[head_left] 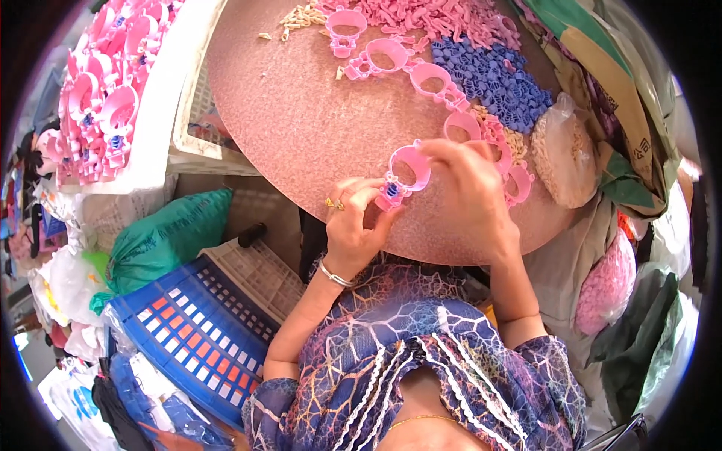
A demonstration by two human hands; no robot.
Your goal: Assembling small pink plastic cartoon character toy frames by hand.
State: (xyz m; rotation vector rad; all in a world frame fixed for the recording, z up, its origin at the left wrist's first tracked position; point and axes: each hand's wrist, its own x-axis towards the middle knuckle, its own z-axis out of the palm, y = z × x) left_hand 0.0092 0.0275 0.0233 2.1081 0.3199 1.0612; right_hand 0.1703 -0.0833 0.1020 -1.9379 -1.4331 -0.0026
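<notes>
Over the near part of the round table, my left hand (356,223) pinches the base of a pink plastic ring piece (412,170). A small blue plastic part (392,190) sits in that base, close to my left fingertips. My right hand (475,197) is closed, its fingertips at the ring's upper right edge; the thumb is partly hidden. Beyond and beside my right hand, several like pink ring pieces (431,81) lie in a curved row. Piles of small blue parts (492,79), pink parts (432,16) and cream parts (304,19) lie at the far side.
The round brownish table (301,113) fills the middle. A white box (154,143) at the left holds many pink ring pieces. A clear bag of cream parts (564,158) rests at the right edge. Below left are a blue basket (195,331) and a green sack (169,237).
</notes>
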